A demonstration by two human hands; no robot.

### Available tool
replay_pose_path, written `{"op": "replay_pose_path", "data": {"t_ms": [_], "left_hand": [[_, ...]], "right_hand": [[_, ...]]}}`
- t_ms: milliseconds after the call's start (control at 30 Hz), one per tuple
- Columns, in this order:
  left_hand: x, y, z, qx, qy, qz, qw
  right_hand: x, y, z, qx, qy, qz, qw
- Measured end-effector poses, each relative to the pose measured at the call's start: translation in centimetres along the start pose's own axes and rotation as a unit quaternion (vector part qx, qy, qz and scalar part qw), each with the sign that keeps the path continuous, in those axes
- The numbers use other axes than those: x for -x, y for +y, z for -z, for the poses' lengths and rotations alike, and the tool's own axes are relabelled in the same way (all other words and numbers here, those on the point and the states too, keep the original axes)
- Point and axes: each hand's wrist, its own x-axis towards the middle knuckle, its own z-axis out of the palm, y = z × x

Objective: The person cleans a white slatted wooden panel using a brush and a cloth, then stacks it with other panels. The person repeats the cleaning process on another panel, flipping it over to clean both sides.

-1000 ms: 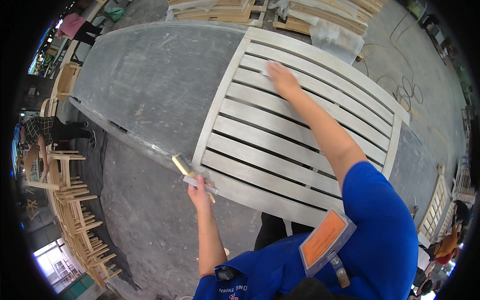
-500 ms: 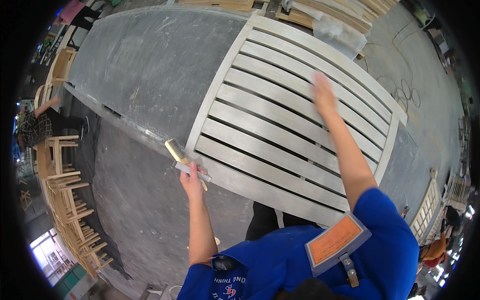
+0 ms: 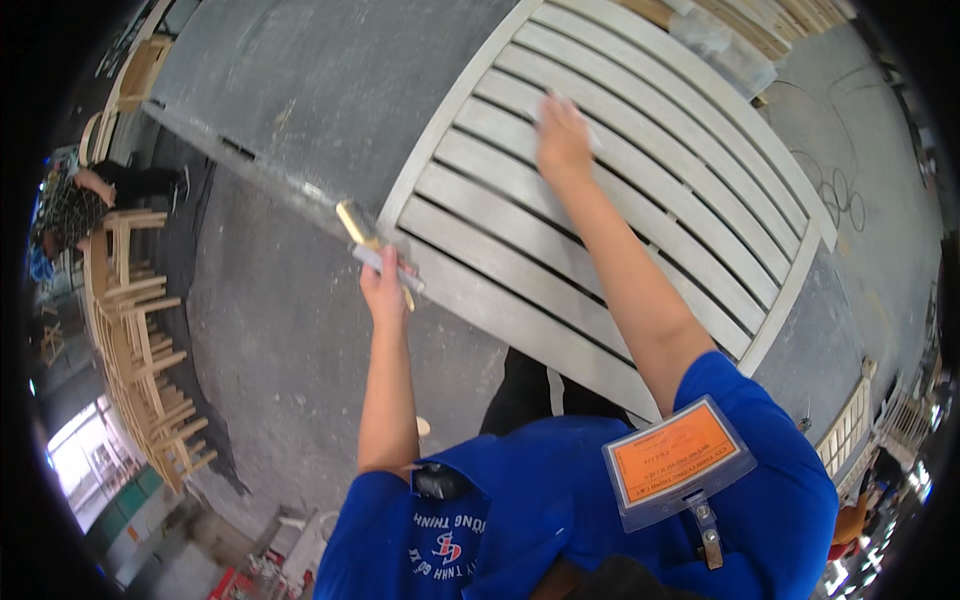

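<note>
A pale, whitewashed slatted wooden panel lies on the grey work table, dark gaps showing between its slats. Beyond its near edge, my right hand rests on the middle slats towards the left end, slightly blurred. Something thin and whitish shows at the side of that hand; its kind is unclear. By the panel's near left corner, my left hand is closed round a brush with a light wooden handle. The same fingers grip a light grey bar-like piece lying across the brush.
The grey table top stretches away on the left. Wooden chair frames stand in a row at far left, beside a person. Stacked boards lie at the back right, and a cable coils on the floor.
My right hand has slid leftward along the slats. The left hand still holds the brush and grey piece at the near left corner. The whole view has shifted a little.
</note>
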Motion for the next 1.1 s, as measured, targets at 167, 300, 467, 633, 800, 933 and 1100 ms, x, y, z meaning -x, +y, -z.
{"op": "replay_pose_path", "data": {"t_ms": [167, 300, 467, 633, 800, 933, 1100], "left_hand": [[0.2, 0.2, 0.2, -0.005, -0.004, 0.005, 1.000], [1.3, 1.7, 0.0, -0.019, -0.046, 0.045, 0.998], [5.2, 4.1, -3.6, 0.049, -0.165, 0.071, 0.982], [11.7, 4.5, -12.7, 0.007, -0.342, 0.103, 0.934], [20.7, 2.1, -22.7, -0.095, -0.455, 0.017, 0.886], [29.8, -0.8, -28.4, -0.131, -0.503, 0.007, 0.854], [42.6, -5.6, -34.9, -0.110, -0.582, 0.037, 0.805]], "right_hand": [[1.4, 2.6, 3.1, 0.005, 0.001, 0.035, 0.999], [13.3, 16.7, 13.0, 0.021, -0.020, -0.107, 0.994], [23.0, 25.8, 26.2, 0.109, -0.004, -0.325, 0.940], [23.2, 15.3, 26.1, -0.332, -0.029, -0.419, 0.845], [25.0, 2.1, 26.8, -0.552, 0.034, -0.392, 0.735], [30.0, 5.4, 33.3, -0.466, 0.099, -0.439, 0.762], [39.6, 13.5, 40.4, -0.450, 0.186, -0.493, 0.721]]}}
